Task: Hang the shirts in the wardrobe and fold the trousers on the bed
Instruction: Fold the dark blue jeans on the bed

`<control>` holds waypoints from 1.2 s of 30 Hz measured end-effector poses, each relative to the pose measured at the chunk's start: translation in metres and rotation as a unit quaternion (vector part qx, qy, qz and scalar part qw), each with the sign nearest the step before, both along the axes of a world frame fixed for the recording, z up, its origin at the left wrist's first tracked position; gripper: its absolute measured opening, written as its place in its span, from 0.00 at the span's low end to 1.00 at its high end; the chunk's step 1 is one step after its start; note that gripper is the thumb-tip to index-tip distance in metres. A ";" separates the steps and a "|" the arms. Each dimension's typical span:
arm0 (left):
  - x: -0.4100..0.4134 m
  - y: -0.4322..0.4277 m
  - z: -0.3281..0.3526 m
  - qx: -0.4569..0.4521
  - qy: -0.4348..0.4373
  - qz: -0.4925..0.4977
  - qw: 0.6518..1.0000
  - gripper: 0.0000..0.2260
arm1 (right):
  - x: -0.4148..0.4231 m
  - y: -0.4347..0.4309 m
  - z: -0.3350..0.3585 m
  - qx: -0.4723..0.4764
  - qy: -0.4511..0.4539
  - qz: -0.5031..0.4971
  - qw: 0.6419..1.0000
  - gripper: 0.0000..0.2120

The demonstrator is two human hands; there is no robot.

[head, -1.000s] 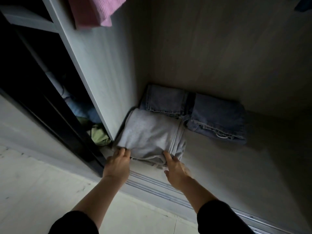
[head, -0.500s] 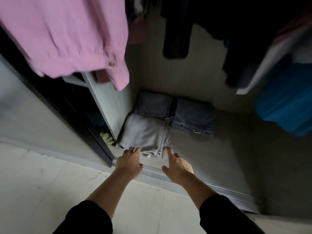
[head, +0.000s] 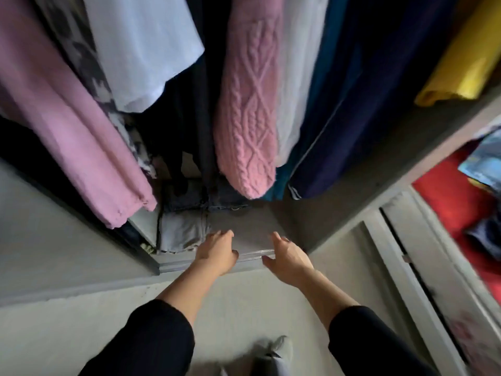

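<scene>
The grey trousers [head: 180, 233] lie folded on the wardrobe floor [head: 257, 221], tucked into its front left corner. Folded jeans [head: 189, 198] sit directly behind them, touching their back edge. The grey bundle looks nearly square from here, so I can't call a long axis. The jeans behind run in a row from left to right.

My left hand [head: 217, 251] is the nearer one. It sits just right of the bundle's front corner, and I can't tell whether it grazes the cloth. My right hand [head: 287, 256] is well apart to the right, over the door track [head: 254, 253]. Both hands are empty, with fingers loosely spread and slightly bent, pinching nothing.

I judge the trousers stowed. Any further nudge would go forward and left, and it would fall to the left hand.

A pink knit sleeve [head: 249, 118] hangs above the jeans among other hung clothes. A red surface [head: 458, 207] shows far right.
</scene>
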State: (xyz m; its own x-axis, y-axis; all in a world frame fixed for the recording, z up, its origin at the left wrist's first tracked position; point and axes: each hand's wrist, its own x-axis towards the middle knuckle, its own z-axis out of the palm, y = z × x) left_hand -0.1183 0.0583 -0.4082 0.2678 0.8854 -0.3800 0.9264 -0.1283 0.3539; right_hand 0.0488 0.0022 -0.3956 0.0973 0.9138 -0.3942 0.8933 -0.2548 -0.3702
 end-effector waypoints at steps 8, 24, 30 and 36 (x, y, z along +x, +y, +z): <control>0.163 -0.065 0.059 0.027 -0.020 -0.162 0.986 0.17 | 0.139 -0.112 0.063 0.031 -0.033 -0.152 0.987 0.27; 0.564 -0.216 0.092 0.022 -0.045 -0.376 0.925 0.19 | 0.488 -0.312 0.086 0.025 -0.043 -0.354 0.934 0.28; 0.662 -0.206 0.085 0.014 -0.018 -0.393 0.919 0.19 | 0.586 -0.316 0.079 0.015 -0.037 -0.381 0.924 0.27; 0.800 -0.154 0.050 0.005 -0.024 -0.410 0.912 0.18 | 0.708 -0.278 0.052 0.009 -0.025 -0.401 0.916 0.22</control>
